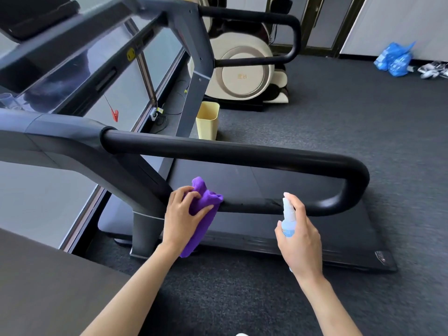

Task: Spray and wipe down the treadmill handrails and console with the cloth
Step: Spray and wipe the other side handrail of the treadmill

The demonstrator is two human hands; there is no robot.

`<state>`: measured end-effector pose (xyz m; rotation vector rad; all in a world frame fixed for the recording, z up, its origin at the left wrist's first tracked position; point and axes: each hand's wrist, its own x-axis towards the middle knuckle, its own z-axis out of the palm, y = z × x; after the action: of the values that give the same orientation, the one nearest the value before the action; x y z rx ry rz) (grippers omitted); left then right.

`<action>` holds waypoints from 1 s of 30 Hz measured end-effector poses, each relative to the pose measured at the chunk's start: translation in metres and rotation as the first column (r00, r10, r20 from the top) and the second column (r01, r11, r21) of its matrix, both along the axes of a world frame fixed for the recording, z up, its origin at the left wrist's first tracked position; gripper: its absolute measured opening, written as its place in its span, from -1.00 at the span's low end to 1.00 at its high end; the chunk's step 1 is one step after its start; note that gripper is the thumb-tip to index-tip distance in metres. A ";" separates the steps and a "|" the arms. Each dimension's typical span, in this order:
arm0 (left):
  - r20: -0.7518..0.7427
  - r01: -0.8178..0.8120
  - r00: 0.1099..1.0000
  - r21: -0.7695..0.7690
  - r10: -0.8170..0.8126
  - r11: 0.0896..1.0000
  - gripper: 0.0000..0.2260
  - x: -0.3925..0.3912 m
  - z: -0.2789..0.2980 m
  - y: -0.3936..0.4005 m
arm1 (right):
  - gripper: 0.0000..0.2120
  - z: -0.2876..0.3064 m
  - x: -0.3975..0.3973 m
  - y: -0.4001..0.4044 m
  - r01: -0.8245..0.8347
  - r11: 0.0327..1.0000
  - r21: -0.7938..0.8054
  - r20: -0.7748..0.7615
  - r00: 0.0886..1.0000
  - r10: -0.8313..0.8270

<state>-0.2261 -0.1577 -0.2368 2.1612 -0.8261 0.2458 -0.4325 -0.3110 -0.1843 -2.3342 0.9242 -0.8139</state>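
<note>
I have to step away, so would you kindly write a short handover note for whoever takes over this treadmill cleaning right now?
Left hand: closed on the purple cloth, pressing it against the lower bar of the near handrail, at the end by the upright.
Right hand: holding the small spray bottle, nozzle toward that same lower bar.
Done: wiping is under way on the near handrail; how much is already clean cannot be told.
Left: the rest of the near handrail including the top bar, the far handrail, and the console.
</note>
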 end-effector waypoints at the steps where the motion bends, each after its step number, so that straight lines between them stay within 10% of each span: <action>1: 0.041 0.000 0.999 0.020 -0.001 1.000 -0.67 -0.004 -0.002 0.002 | -0.34 0.000 0.002 0.001 0.002 1.000 0.007 0.002 1.000 -0.002; 8: 0.034 0.017 0.999 0.437 -0.036 0.899 -0.15 -0.024 -0.009 0.005 | -0.34 -0.003 0.010 0.010 -0.025 0.999 0.037 0.004 1.000 0.025; 18: -0.255 0.027 0.965 -0.130 -0.060 0.991 -0.42 0.014 0.053 0.004 | -0.36 0.003 0.012 0.008 -0.016 1.000 0.018 0.029 0.999 0.015; 23: -0.008 0.192 0.981 0.070 -0.192 0.979 -0.56 0.040 0.071 0.006 | -0.36 0.005 0.007 0.003 0.007 1.000 0.021 0.034 0.999 -0.008; 30: -0.027 0.286 0.948 0.506 -0.316 0.814 -0.50 0.026 0.027 -0.010 | -0.37 0.000 -0.004 0.003 0.025 0.997 0.066 -0.002 1.000 -0.025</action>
<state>-0.1996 -0.1673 -0.2099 2.4590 -1.3766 -0.0874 -0.4364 -0.3079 -0.1842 -2.2707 0.9685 -0.7805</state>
